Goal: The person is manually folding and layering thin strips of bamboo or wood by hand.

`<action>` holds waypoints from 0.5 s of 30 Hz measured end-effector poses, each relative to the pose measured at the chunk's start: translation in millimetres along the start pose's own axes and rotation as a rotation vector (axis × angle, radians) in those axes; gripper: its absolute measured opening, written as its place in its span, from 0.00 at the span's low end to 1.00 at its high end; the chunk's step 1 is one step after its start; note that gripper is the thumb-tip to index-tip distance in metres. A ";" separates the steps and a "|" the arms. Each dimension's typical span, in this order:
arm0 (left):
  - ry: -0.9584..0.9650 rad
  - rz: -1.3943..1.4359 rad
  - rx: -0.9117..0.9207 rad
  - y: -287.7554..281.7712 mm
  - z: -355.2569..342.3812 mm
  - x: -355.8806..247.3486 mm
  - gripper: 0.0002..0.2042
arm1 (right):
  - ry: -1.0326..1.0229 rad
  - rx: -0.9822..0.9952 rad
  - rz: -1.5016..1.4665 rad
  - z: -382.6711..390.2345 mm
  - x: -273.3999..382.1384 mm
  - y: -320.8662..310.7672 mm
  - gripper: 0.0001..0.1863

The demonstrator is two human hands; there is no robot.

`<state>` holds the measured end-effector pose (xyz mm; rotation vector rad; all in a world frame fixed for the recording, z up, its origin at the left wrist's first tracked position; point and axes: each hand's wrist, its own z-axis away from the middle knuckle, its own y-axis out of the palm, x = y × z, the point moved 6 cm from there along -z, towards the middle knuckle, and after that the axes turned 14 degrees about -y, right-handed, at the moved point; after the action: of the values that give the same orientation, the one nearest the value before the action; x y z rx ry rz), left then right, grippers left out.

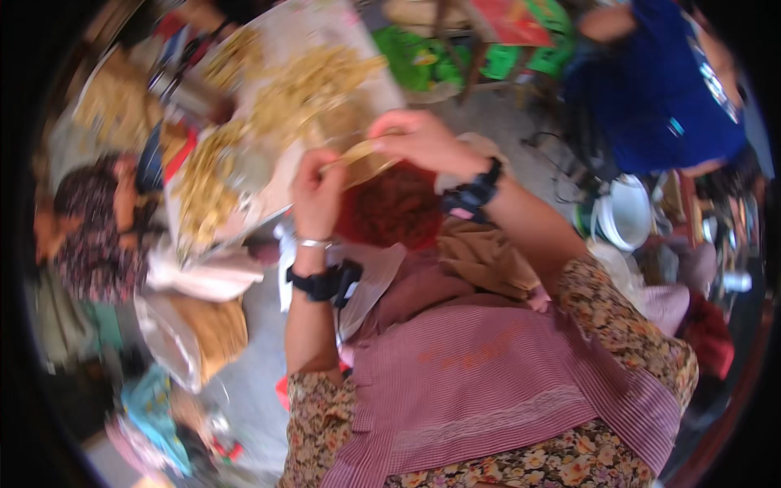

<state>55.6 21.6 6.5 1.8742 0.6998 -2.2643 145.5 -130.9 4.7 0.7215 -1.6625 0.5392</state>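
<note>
My left hand (317, 189) and my right hand (419, 142) are both closed, pinching a thin pale-yellow strip (356, 154) stretched between them, with the right hand a little higher. Below the strip is a red basin (358, 213) holding dark red-brown pieces (394, 203), too blurred to name. Just beyond my hands, a pale table (297, 20) bears loose piles of similar yellow strips (297, 93). The picture is blurred by motion, so the strip's exact shape is unclear.
Other people sit at the left (89, 220) and upper right (651, 98). Around me are a white bucket (626, 211), a brown sack (220, 333), a metal cylinder (179, 89) on the table's left, a stool (521, 28) over green material, and cloths.
</note>
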 end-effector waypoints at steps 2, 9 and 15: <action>0.004 0.043 0.067 37.6 -10.2 -5.5 0.03 | -0.058 -0.141 0.259 20.5 18.6 -32.3 0.07; 0.058 -0.094 0.056 36.3 -41.7 10.0 0.05 | -0.187 -0.195 0.405 -1.8 -3.2 -34.8 0.08; 0.017 -0.233 -0.114 14.5 -51.9 43.5 0.05 | -0.056 -0.458 0.556 11.7 -23.3 -45.3 0.07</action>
<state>97.9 39.1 -45.5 1.8467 1.0765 -2.2864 172.5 -166.8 -22.0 -0.0706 -1.9506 0.4943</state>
